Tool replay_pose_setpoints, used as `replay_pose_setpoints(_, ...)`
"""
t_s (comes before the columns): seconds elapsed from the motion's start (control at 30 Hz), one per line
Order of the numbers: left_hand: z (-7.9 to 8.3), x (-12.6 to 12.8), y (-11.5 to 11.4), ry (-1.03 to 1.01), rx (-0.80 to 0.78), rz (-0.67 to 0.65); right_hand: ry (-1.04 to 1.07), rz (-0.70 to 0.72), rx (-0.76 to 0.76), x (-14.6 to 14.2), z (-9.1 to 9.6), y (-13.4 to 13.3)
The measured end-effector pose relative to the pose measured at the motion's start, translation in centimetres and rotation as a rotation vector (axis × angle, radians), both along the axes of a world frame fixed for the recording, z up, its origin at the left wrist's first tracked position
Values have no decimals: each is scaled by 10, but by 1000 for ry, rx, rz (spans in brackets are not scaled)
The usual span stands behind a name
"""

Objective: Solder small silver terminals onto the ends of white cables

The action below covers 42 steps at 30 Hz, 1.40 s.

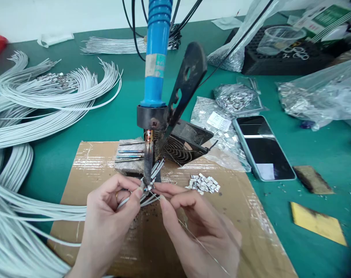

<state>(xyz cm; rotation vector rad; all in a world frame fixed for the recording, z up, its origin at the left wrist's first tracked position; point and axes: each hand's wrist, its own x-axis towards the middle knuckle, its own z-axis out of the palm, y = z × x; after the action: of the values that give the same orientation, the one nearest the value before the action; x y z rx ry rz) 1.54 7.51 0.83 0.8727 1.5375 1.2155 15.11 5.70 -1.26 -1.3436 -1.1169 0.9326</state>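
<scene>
A blue-handled soldering iron (156, 54) is clamped tip-down in a black metal stand (189, 65) above the cardboard. Just left of its tip, my left hand (117, 208) is closed around a white cable (123, 202). My right hand (198, 224) pinches a thin solder wire (204, 247), which trails down to the lower right. The wire's upper end reaches a small silvery piece (149, 188) under the tip, partly hidden by my fingers. More white cable ends (158, 170) lie behind the tip. Small flat metal pieces (204, 183) form a pile to the right.
Bundles of white cables (48, 116) cover the left side. A small black fan (183, 143) sits behind the iron. To the right lie a phone (263, 146), a yellow sponge (318, 223), a brown pad (312, 179) and plastic bags of metal parts (236, 96). Cardboard (88, 162) lies underneath.
</scene>
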Motion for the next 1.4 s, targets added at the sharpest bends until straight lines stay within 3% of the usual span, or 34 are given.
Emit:
replay_pose_setpoints(0.23,-8,0,-2,-45,-6,0,11,-6,-16,0,-3,-1)
replay_pose_setpoints(0.57,-1,0,-2,-26,34,3,-1,-18,38,-1,-4,-1)
replay_pose_setpoints(1.4,-2,-1,-2,-15,32,-33,-63,16,107,4,-8,1)
